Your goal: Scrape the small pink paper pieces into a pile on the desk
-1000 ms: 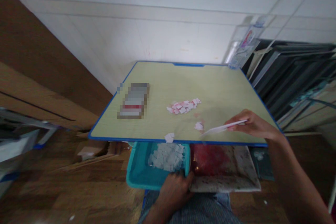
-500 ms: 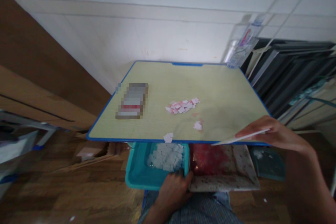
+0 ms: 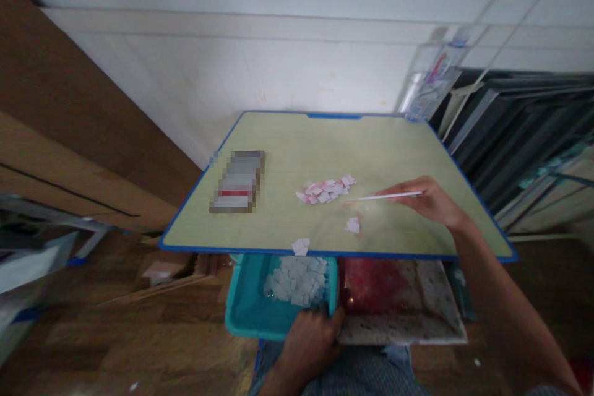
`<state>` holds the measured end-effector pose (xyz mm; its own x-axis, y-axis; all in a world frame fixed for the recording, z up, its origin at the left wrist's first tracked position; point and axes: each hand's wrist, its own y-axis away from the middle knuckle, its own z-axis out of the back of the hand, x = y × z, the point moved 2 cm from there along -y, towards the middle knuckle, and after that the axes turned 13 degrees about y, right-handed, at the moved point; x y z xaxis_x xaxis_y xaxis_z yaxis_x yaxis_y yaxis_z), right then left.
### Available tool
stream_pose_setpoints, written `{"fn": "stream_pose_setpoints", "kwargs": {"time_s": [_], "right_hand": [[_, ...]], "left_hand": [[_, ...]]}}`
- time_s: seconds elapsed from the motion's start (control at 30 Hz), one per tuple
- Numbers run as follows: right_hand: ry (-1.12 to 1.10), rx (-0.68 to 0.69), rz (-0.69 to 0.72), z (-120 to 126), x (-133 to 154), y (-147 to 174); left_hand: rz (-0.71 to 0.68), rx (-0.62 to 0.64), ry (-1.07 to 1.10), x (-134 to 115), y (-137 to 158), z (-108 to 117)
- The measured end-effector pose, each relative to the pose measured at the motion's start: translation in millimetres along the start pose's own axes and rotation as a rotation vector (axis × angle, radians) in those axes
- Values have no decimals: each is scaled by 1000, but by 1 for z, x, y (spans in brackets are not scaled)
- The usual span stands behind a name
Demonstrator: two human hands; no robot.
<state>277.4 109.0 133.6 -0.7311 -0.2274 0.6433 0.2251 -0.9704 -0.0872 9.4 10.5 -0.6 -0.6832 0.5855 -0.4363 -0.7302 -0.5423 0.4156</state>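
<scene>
Over the right part of the cream table (image 3: 283, 136), my right hand (image 3: 424, 195) pinches a thin, flat white strip (image 3: 390, 195), seen nearly edge-on. Its far tip points left, just beside a heap of small white-and-pink square pieces (image 3: 327, 189). A smaller clump of pale squares (image 3: 353, 224) lies below that tip, and another clump (image 3: 301, 246) sits at the table's front edge. Down in front of me, my left hand (image 3: 312, 337) is closed over the near right rim of a teal tub (image 3: 248, 322), its fingertips partly hidden. Many whitish squares (image 3: 297, 279) lie inside the tub.
A white tray (image 3: 403, 335) with a wet red patch adjoins the tub. A blurred-out flat object (image 3: 239, 179) lies at the table's left. A clear bottle (image 3: 434, 83) stands at the back right corner. Dark panels (image 3: 520, 117) lean beyond it; a wooden cabinet (image 3: 83, 136) is left.
My right hand has moved left and away from me with the white strip, from the table's front right edge to beside the heap. My left hand stays on the tub rim.
</scene>
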Motion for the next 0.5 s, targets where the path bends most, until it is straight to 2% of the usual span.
{"fn": "stream_pose_setpoints", "kwargs": {"time_s": [0.1, 0.23, 0.5], "right_hand": [[-67, 49, -7, -2, -4, -10], [-73, 105, -1, 7, -7, -7], [-33, 249, 26, 27, -7, 39]], "left_hand": [[14, 11, -7, 0, 0, 0], [24, -4, -13, 1, 0, -1], [7, -11, -3, 0, 0, -1]]}}
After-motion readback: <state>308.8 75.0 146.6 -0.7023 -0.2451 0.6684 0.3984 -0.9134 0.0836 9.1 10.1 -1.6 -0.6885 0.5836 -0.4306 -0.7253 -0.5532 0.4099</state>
